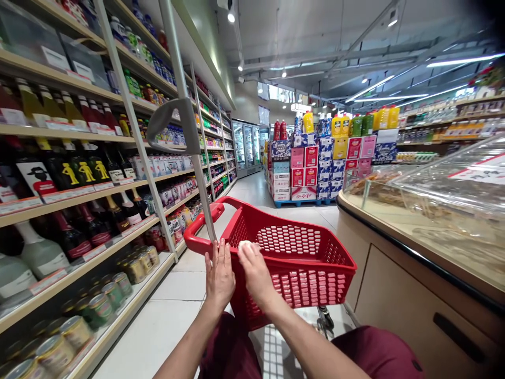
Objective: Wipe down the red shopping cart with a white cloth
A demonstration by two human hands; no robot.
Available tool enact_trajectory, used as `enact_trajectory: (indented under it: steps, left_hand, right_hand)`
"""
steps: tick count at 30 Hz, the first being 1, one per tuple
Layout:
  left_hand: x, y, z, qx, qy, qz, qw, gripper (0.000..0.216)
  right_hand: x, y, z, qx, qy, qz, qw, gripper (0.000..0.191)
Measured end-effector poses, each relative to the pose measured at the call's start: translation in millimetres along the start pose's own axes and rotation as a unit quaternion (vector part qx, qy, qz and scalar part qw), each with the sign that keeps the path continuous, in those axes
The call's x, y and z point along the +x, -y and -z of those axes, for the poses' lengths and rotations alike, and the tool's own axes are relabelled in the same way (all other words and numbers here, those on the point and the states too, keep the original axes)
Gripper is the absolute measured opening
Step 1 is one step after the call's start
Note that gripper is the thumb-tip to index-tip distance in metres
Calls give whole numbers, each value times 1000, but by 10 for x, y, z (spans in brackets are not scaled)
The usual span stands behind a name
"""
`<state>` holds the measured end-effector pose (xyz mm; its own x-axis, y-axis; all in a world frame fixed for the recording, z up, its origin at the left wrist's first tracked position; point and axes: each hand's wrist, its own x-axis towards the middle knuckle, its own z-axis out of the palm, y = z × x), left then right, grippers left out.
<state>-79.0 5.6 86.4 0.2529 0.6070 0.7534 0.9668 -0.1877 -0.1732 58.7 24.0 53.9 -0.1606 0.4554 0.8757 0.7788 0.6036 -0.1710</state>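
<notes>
The right hand (254,268) bunches a white wad (244,244) against the perforated plastic basket (302,264); beside it, the left hand (221,276) lies straight-fingered.

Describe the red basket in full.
The basket is red, plastic-looking and open-topped, its walls pierced with rows of oblong holes. It stands upright above the floor, with a wheel visible below. A slanting grey pole rises at its left end, in the picture, where the rim forms a loop. The left hand lies along the near rim; the right hand holds a white wad there.
</notes>
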Motion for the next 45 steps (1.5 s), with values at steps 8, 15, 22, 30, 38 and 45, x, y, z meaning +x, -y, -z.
enact_trajectory:
  steps: [8, 15, 22, 30, 38, 45]
  left_hand:
    - [-28, -214, -57, -10, 20, -36, 999, 67]
    - [-11, -561, -174, -12, 41, -87, 995, 62]
    - [12, -755, -205, -23, 74, -85, 993, 63]
    - [21, -888, -214, -22, 94, -86, 992, 65]
    - [40, -1153, -245, -59, 102, -92, 989, 60]
    - [-14, -1186, -260, -60, 93, -71, 991, 65]
  right_hand:
    - [-498, -688, 478, -65, -14, -50, 997, 68]
    - [-504, -673, 447, -73, 19, -13, 997, 67]
    - [-716, -1089, 761, -146, -24, -95, 984, 68]
    - [-910, -1378, 965, -180, -13, -116, 977, 64]
    - [-998, -1463, 1065, -129, 6, -101, 986, 63]
    - [-1630, -1634, 1125, -166, -28, -200, 965, 67]
